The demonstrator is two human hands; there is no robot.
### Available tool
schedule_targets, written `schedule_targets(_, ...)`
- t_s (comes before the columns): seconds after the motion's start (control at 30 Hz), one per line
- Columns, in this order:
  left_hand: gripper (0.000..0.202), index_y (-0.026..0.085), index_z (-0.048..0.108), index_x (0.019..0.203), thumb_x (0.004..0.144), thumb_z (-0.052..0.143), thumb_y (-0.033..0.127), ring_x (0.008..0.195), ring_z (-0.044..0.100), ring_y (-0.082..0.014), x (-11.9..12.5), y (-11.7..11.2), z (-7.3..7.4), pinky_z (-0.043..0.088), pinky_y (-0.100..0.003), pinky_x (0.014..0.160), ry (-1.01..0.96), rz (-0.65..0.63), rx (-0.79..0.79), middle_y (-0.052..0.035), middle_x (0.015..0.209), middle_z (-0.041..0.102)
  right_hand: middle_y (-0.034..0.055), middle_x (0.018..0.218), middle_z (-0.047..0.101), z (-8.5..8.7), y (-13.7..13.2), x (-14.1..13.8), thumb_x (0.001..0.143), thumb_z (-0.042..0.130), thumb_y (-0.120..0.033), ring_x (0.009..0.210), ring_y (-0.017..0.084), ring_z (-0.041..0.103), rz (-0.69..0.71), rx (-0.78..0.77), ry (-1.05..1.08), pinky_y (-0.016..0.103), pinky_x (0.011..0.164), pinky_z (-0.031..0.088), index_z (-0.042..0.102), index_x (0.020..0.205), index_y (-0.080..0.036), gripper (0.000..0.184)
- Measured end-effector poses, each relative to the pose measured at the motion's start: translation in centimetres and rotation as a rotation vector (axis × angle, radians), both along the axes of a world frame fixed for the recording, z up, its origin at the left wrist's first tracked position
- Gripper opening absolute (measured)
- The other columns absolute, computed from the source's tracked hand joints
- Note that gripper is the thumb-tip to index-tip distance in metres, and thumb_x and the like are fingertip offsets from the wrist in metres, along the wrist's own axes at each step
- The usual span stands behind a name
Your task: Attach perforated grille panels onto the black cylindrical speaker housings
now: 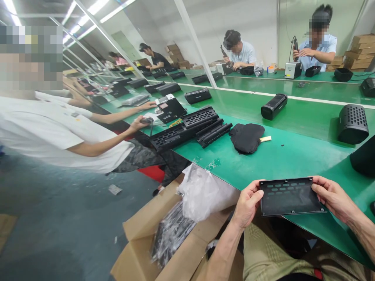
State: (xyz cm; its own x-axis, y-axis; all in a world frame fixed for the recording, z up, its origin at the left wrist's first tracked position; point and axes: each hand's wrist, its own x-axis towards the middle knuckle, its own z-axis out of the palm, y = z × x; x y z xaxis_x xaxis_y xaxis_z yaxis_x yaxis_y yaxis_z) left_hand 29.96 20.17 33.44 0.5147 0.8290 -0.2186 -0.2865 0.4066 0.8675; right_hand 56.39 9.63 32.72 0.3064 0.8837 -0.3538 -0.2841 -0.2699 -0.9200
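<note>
Head camera: the person's left hand (pixel 247 203) and right hand (pixel 332 195) grasp a thin black slotted panel (pixel 291 198) between them, the fingers pinching its two short ends, with thumbs on the side facing the wearer. The panel is tilted and sits over the near edge of the green tabletop (pixel 295 162), above the lap. Rows of slots run along its upper part; small tabs line its edges.

Beyond the left fingers lies a crumpled black cloth (pixel 247 138) with a yellowish strip (pixel 265 139) beside it. Farther off, left of the cloth, black perforated shells (pixel 202 117) are heaped. Two black speaker housings, one lying (pixel 274 106) and one with its grille showing (pixel 353 124), are beyond the panel. Below and left of the left fingers, an open cardboard box (pixel 137 222) holds clear plastic wrapping (pixel 199 195). A co-worker in a white T-shirt (pixel 55 128) sits past it.
</note>
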Motion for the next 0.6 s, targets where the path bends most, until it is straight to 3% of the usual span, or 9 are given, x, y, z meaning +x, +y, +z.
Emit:
schedule_targets(0.17, 0.039, 0.017, 0.077, 0.105, 0.072, 0.089, 0.035, 0.091, 0.070, -0.0211, -0.1, -0.1, -0.2, 0.052, -0.028, 0.080, -0.048, 0.005, -0.027, -0.0074, 0.097, 0.078, -0.0011, 0.076, 0.062, 0.2, -0.1, -0.1, 0.070, 0.095, -0.056, 0.060, 0.011, 0.046, -0.005, 0.012, 0.030, 0.020, 0.051, 0.040, 0.076, 0.099, -0.022, 0.048)
schedule_targets(0.4, 0.041, 0.017, 0.078, 0.107, 0.069, 0.087, 0.028, 0.098, 0.070, -0.0250, -0.2, -0.3, -0.2, 0.052, -0.031, 0.082, -0.088, 0.000, -0.047, -0.0089, 0.101, 0.078, 0.0021, 0.081, 0.071, 0.5, -0.2, -0.3, 0.063, 0.102, -0.049, 0.065, 0.014, 0.061, -0.059, -0.019, 0.252, 0.021, 0.062, 0.058, 0.080, 0.094, -0.023, 0.046)
schedule_targets(0.5, 0.043, 0.017, 0.079, 0.108, 0.069, 0.090, 0.030, 0.094, 0.070, -0.0227, -0.4, -0.6, 0.0, 0.052, -0.030, 0.084, -0.092, 0.013, -0.033, -0.0080, 0.100, 0.078, 0.0017, 0.080, 0.072, 0.6, 0.0, -0.3, 0.061, 0.104, -0.045, 0.067, 0.013, 0.065, -0.078, -0.022, 0.283, 0.019, 0.065, 0.060, 0.081, 0.094, -0.024, 0.046)
schedule_targets(0.6, 0.047, 0.017, 0.079, 0.109, 0.069, 0.094, 0.036, 0.083, 0.068, -0.0183, -1.1, -1.0, 0.4, 0.052, -0.027, 0.077, -0.135, 0.012, -0.064, -0.0059, 0.095, 0.077, 0.0018, 0.077, 0.072, 1.1, 0.3, -0.4, 0.063, 0.104, -0.045, 0.065, 0.012, 0.065, -0.048, -0.001, 0.278, 0.016, 0.061, 0.057, 0.082, 0.097, -0.023, 0.046)
